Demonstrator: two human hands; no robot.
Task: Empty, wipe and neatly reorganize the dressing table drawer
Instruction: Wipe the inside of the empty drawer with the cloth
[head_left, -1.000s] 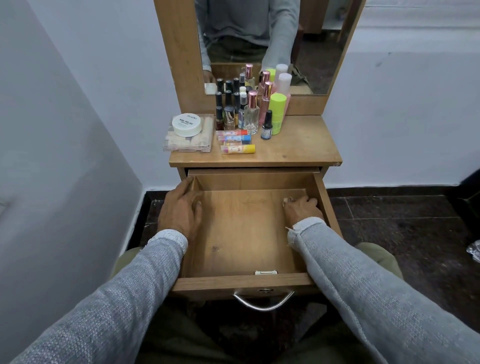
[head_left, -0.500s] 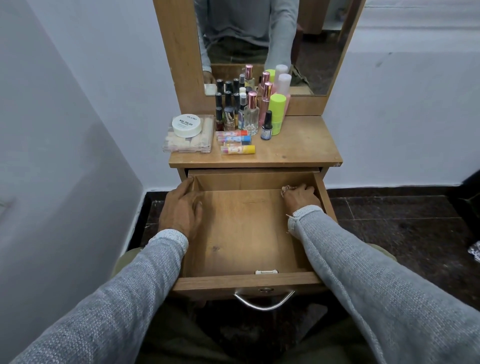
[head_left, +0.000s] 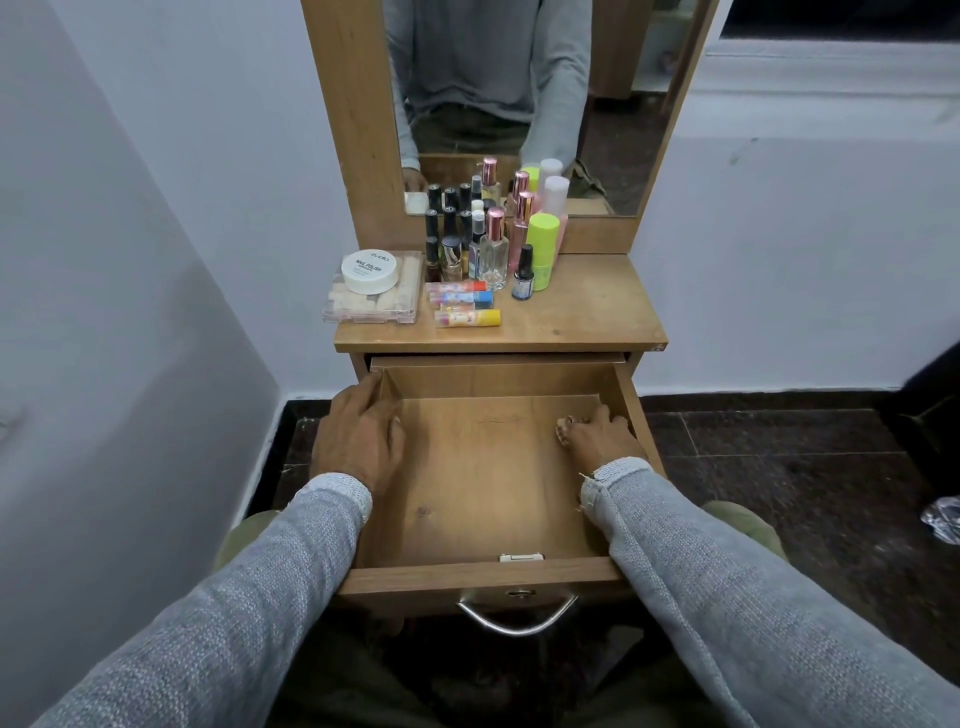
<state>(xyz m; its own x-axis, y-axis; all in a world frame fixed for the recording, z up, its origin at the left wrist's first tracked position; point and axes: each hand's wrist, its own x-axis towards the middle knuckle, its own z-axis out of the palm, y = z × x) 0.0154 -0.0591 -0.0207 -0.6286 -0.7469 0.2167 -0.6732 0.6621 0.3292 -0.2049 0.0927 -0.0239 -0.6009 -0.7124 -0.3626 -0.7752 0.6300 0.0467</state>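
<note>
Below the surface (head_left: 571, 317): drawer (head_left: 493, 576) pulled out, emptied | left hand (head_left: 358, 441) rests over its left wall | right hand (head_left: 597, 434) curled inside, contents unclear | risk: leaning weight could tip drawer out.

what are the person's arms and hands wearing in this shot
Both arms are covered by long sleeves of a light grey, heathered knit sweater; the left sleeve and the right sleeve each end in a paler ribbed cuff at the wrist. The right cuff looks slightly frayed at its edge. The left hand and the right hand are bare: no gloves, and no watch visible.
</note>
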